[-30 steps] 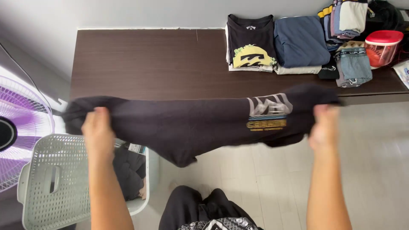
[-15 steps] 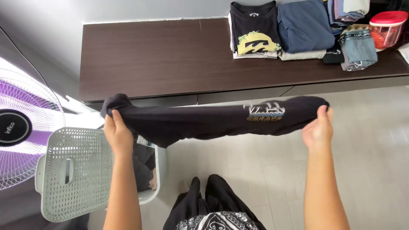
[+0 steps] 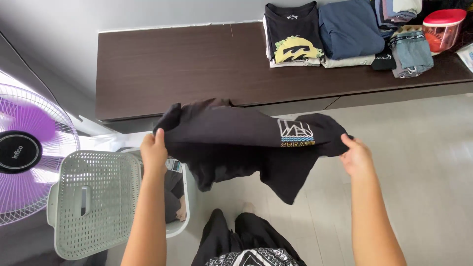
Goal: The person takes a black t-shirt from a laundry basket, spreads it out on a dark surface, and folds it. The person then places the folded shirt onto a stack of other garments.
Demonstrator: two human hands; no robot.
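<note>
Both hands have drawn closer together: left hand point(image 3: 153, 150) and right hand point(image 3: 355, 156) fingers pinch the now-slack black T-shirt point(image 3: 246, 143).

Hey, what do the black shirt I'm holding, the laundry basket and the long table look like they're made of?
Black shirt: soft knit cloth, probably cotton; it sags and creases between the left hand and right hand. Laundry basket: pale moulded plastic, matte, with a grid of small holes. Table: dark brown wood-look top with faint grain, possibly laminate.
</note>
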